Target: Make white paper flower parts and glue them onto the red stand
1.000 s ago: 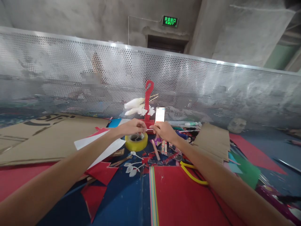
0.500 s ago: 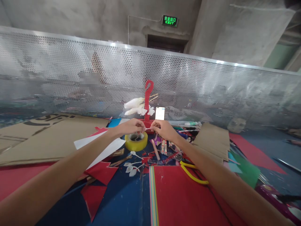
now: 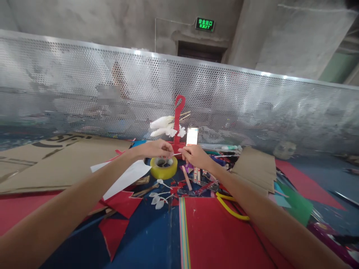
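Note:
A thin white strip (image 3: pixel 177 154) stretches between my two hands. My left hand (image 3: pixel 159 148) pinches its left end above a roll of yellowish tape (image 3: pixel 162 171). The other end is in the closed fingers of my right hand (image 3: pixel 195 155). Too little of the strip shows to tell its material. Behind them stands a red looped paper piece (image 3: pixel 177 116), with white bud-shaped pieces (image 3: pixel 162 122) on thin sticks beside it. Several small white petal-like pieces with thin stems (image 3: pixel 159 204) lie on the blue table below the tape.
Cardboard (image 3: pixel 64 164) covers the left side, and white paper (image 3: pixel 127 179) lies near the tape. A stack of coloured paper (image 3: pixel 218 231) has a yellow bent strip (image 3: pixel 230 211) on it. A lit phone (image 3: pixel 192 136) stands behind my right hand. A perforated metal panel (image 3: pixel 134 89) closes off the back.
My hands have drawn slightly apart, and more of the white strip shows between them. The whole view has shifted a little.

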A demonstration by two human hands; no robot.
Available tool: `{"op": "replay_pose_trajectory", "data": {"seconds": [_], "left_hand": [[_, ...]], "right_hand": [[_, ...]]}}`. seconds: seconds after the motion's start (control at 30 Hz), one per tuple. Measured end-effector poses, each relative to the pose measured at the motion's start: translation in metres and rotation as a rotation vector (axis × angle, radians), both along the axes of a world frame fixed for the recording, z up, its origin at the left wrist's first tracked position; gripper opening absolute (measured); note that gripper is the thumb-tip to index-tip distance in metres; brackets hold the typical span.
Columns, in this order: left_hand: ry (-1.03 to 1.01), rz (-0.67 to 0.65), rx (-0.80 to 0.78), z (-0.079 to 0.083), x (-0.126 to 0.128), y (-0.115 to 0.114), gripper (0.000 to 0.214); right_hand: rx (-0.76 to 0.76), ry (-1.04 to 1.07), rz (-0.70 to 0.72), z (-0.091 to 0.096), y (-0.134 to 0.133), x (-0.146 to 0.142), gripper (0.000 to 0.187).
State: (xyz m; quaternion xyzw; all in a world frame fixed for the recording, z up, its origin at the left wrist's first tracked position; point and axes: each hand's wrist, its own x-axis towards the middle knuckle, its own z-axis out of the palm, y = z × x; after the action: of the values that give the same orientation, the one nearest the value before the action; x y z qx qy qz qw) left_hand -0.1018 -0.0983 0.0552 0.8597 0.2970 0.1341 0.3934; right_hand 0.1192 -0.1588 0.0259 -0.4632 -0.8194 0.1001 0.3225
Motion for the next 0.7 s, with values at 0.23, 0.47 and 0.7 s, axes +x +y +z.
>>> {"op": "replay_pose_trajectory", "data": {"seconds": [0.23, 0.47, 0.7], "left_hand": [[0.2, -0.131, 0.01, 0.019, -0.018, -0.004, 0.018], [0.407, -0.27, -0.064, 0.016, -0.019, -0.006, 0.012], [0.461, -0.24, -0.073, 0.014, -0.014, -0.013, 0.007]], "right_hand": [[-0.2, -0.035, 0.227, 0.002, -0.01, -0.011, 0.025], [-0.059, -0.326, 0.297, 0.004, -0.023, -0.025, 0.023], [-0.054, -0.354, 0.326, 0.004, -0.025, -0.027, 0.024]]}}
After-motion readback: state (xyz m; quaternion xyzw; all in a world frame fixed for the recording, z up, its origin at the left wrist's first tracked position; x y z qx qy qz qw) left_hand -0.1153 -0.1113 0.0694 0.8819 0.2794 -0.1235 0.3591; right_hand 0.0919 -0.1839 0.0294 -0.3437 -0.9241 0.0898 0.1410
